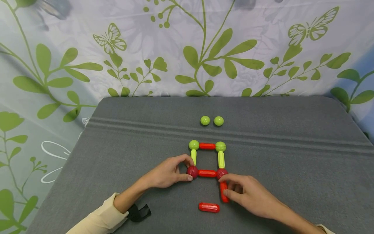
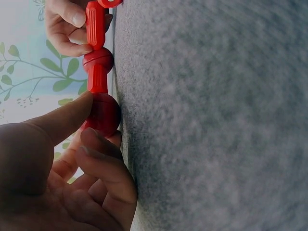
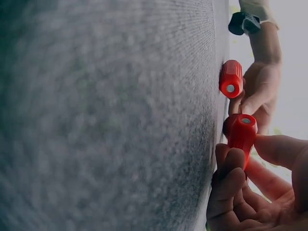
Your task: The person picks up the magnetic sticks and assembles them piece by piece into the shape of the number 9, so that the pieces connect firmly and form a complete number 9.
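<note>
Magnetic rods and balls form a square on the grey table, two green balls at its far corners and two dark red balls at its near ones. My left hand (image 1: pixel 165 173) pinches the near-left red ball (image 1: pixel 191 172) between thumb and fingers. With my right hand (image 1: pixel 251 195) I grip a red magnetic rod (image 1: pixel 223 192), which runs toward me from the near-right red ball (image 1: pixel 221 173); a fingertip touches that ball. In the right wrist view, the silver magnet end of the held rod (image 3: pixel 241 134) faces the camera.
A loose red rod (image 1: pixel 208 207) lies on the table (image 1: pixel 117 156) in front of the square. Two spare green balls, one left (image 1: pixel 205 120) and one right (image 1: pixel 218 121), sit beyond it. Behind the table hangs a leaf-printed cloth (image 1: pixel 163 48). A black strap (image 1: pixel 139 213) hangs by my left cuff.
</note>
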Tool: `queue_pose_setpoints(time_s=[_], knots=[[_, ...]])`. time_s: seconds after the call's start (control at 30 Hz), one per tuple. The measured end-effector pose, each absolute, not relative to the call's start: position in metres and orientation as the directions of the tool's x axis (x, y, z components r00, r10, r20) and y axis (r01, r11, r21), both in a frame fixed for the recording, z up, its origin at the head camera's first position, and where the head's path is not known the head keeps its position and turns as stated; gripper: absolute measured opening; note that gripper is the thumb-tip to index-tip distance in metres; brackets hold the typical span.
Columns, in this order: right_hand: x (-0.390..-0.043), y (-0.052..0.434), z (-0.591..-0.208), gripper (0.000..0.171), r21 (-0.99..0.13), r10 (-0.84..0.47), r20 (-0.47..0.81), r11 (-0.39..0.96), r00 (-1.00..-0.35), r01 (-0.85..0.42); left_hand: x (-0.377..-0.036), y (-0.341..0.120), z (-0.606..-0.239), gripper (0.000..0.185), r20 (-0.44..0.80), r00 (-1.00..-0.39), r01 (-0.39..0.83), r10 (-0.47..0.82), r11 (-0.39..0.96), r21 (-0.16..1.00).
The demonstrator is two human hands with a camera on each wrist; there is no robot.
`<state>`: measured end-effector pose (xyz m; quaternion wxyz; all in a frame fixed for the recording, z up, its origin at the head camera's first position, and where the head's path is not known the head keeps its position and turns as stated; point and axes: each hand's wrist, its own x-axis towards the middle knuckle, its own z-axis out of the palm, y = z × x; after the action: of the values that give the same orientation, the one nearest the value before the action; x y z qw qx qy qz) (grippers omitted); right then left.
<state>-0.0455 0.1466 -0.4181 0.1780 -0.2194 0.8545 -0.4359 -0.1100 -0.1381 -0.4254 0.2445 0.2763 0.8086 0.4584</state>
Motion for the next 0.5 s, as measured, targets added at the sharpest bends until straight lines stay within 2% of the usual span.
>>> queue_pose_setpoints(time_s=[0.5], knots=[[-0.045,0.1451,-0.4191,0.024,-0.808,-0.512,-0.147,0.556,-0.846,-0.196,-0.1092,-0.1379,-0.4253,0.028,-0.144,-0.728,0.222,0.67,0.43,0.875]])
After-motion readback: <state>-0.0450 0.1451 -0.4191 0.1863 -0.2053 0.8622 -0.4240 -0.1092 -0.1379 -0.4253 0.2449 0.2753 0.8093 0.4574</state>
